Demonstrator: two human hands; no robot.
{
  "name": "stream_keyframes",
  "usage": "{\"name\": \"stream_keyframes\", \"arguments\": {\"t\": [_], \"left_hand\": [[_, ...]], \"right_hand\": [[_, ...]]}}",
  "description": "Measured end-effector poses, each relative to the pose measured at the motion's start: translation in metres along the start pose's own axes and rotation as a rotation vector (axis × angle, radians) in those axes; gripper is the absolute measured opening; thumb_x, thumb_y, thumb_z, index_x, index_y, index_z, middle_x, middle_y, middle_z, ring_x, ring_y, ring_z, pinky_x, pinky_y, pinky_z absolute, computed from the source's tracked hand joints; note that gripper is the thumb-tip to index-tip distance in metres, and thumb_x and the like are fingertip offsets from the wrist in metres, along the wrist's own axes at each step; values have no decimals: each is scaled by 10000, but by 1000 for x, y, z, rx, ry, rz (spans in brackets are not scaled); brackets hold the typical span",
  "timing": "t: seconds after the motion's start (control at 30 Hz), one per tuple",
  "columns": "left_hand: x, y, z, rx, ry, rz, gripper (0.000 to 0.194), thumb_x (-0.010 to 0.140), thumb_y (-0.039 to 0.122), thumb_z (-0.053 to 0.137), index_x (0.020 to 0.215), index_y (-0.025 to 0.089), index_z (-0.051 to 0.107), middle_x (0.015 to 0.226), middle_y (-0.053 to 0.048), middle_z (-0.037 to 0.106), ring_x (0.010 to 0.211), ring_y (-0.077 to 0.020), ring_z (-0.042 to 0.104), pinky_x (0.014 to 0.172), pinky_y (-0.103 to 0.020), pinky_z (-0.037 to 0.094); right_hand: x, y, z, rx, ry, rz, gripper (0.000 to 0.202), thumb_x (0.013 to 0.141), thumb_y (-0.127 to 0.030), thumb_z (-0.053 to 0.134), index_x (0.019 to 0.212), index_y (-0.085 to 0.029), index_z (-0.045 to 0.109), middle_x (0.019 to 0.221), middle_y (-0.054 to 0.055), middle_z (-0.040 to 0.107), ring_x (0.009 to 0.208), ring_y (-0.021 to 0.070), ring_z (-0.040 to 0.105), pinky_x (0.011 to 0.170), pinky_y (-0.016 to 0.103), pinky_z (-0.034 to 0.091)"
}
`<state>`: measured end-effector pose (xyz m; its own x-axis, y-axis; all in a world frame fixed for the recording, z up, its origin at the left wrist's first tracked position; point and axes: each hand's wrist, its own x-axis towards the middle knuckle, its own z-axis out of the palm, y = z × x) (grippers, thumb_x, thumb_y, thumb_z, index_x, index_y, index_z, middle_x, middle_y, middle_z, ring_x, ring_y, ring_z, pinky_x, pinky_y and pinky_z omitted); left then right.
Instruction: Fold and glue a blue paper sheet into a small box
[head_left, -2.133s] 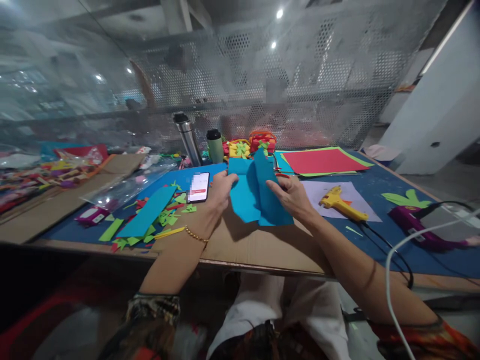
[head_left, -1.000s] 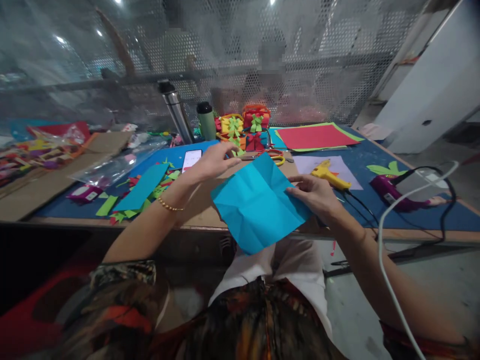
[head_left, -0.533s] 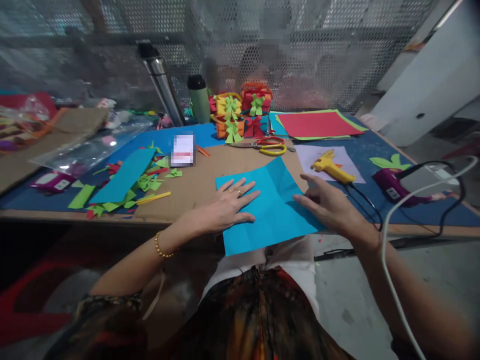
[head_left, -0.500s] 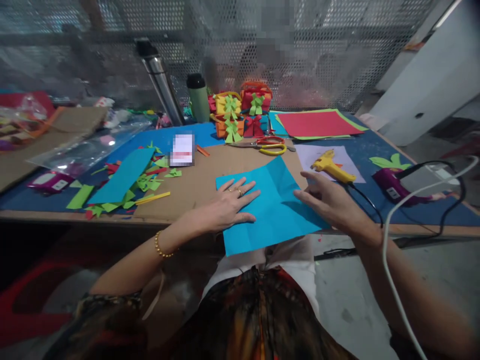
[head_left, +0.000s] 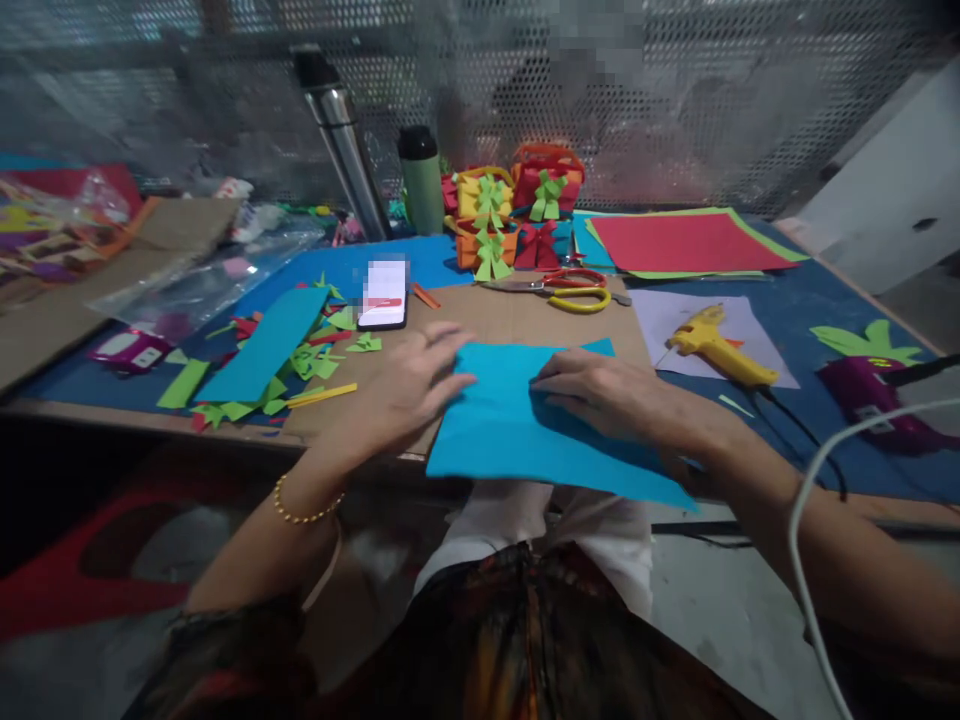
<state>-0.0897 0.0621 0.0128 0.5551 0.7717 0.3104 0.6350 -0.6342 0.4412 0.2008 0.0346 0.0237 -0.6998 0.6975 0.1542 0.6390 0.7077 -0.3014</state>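
Note:
A bright blue sheet of paper (head_left: 502, 440) with faint creases lies over the table's front edge, its near part sticking out above my lap. My left hand (head_left: 424, 385) is at the sheet's left edge, fingers apart and a little blurred. My right hand (head_left: 600, 390) rests on the middle of the sheet, fingers stretched out to the left and pressing on it. Under the paper is a brown cardboard mat (head_left: 442, 310). Scissors (head_left: 577, 297) with red and yellow handles lie just beyond the sheet.
A yellow glue gun (head_left: 720, 350) lies on lilac paper at right, near a white cable (head_left: 806, 480). Paper scraps (head_left: 307, 365), a blue strip (head_left: 266, 345) and a phone (head_left: 384, 290) are at left. Behind stand small paper bags (head_left: 487, 235), a steel flask (head_left: 341, 150) and a green bottle (head_left: 421, 185).
My right hand has moved left from the sheet's right edge onto its middle. My left hand has drawn back to the left edge. The sheet has turned slightly, and the view has shifted.

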Motion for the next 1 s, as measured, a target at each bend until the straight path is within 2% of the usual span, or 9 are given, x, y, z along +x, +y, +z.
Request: {"name": "stream_keyframes", "arguments": {"t": [0.07, 0.13, 0.23, 0.33, 0.47, 0.63, 0.87, 1.0], "left_hand": [[-11, -5, -2, -31, 121, -196, 406, 951, 412, 604, 1282, 191, 686, 1143, -125, 721, 1058, -278, 677, 954, -435, 532], [-19, -4, -1, -203, 107, -326, 431, 914, 417, 629, 1260, 166, 675, 938, -90, 720, 811, -229, 677, 762, -375, 558], [-23, 6, 2, -515, 57, -415, 563, 879, 423, 672, 1369, 160, 587, 867, -58, 691, 652, -168, 626, 578, -297, 508], [-18, 19, 1, -647, 81, -442, 624, 828, 378, 749, 1382, 160, 562, 866, -21, 650, 639, -120, 580, 558, -254, 480], [-8, 23, -1, -737, 75, -478, 620, 833, 343, 749, 1379, 137, 540, 822, 25, 608, 604, -88, 568, 526, -219, 466], [0, 23, 1, -774, 5, -535, 637, 871, 267, 689, 1434, 62, 475, 606, 97, 518, 439, -81, 512, 413, -203, 404], [4, 28, 2, -726, -44, -619, 554, 913, 123, 587, 1450, 71, 459, 494, 146, 446, 341, -65, 453, 344, -171, 335], [1, 28, 3, -739, -29, -618, 550, 921, 134, 589, 1449, 65, 451, 500, 147, 447, 330, -67, 456, 329, -173, 342]], "right_hand": [[-2, 5, 9, 16, 39, -13, 320, 1019, -215, 480, 1145, -207, 774, 1138, 113, 726, 1034, 235, 691, 897, 357, 555], [-5, 8, 14, 31, 66, -33, 314, 1029, -232, 482, 1149, -219, 771, 1129, 107, 713, 1056, 240, 674, 920, 367, 543], [-8, 9, 20, 24, 99, -61, 315, 1041, -247, 475, 1167, -207, 762, 1144, 121, 696, 1072, 261, 645, 936, 407, 518], [-9, 7, 23, -27, 115, -87, 341, 1060, -271, 452, 1203, -177, 746, 1105, 147, 684, 1026, 276, 617, 878, 430, 498], [-11, 4, 25, -122, 114, -126, 403, 1090, -263, 367, 1342, -211, 678, 1107, 149, 656, 968, 256, 563, 810, 394, 442], [-14, 0, 28, -272, 67, -145, 447, 1097, -309, 361, 1506, -260, 537, 1153, 146, 633, 973, 263, 515, 810, 386, 379], [-15, -9, 32, -373, 107, -192, 462, 1092, -228, 329, 1520, -231, 500, 1197, 143, 632, 979, 261, 500, 774, 370, 322], [-12, -10, 33, -368, 104, -200, 457, 1091, -241, 354, 1525, -232, 498, 1203, 136, 644, 975, 256, 501, 782, 370, 315]]}}
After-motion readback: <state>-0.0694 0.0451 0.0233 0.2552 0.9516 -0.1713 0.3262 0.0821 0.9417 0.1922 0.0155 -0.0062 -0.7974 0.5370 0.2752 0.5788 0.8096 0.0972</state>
